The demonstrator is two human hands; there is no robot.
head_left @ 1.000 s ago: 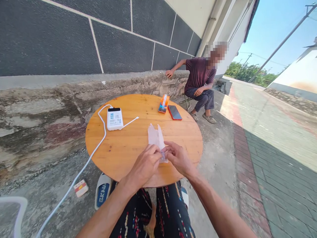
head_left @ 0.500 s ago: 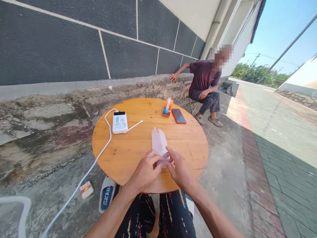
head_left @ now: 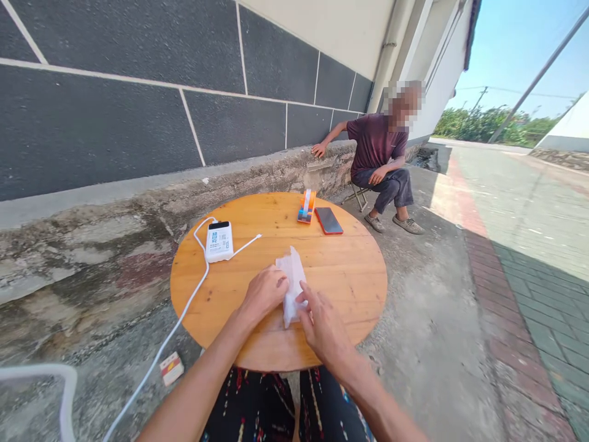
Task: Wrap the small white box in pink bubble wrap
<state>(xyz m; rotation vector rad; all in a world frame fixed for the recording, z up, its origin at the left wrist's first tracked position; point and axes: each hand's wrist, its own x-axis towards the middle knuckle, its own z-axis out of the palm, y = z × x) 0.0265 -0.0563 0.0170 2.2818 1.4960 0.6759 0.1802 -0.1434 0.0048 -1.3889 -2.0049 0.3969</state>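
A thin, whitish, half see-through sheet or bag (head_left: 292, 288) lies lengthwise on the round wooden table (head_left: 343, 313), wrinkled and narrow; its exact kind I cannot tell. My left hand (head_left: 265, 290) is closed at its left edge, fingers curled against the film. My right hand (head_left: 322, 319) rests at the right edge with fingers bent and apart, the fingertips touching the film. Beyond the hands stand an orange tape dispenser (head_left: 306, 207) and a dark-screened phone (head_left: 329, 221) with a red edge.
At the table's left lies a white power bank (head_left: 219, 241) with a white cable (head_left: 184, 313) running off to the ground. A small red-and-white box (head_left: 172, 368) is on the concrete. Another person (head_left: 380, 153) sits on a stool by the wall, behind the table.
My hands have come apart from their pinch over the near end of the film. The left one moved up along its left edge, uncovering the near end. The view has shifted slightly.
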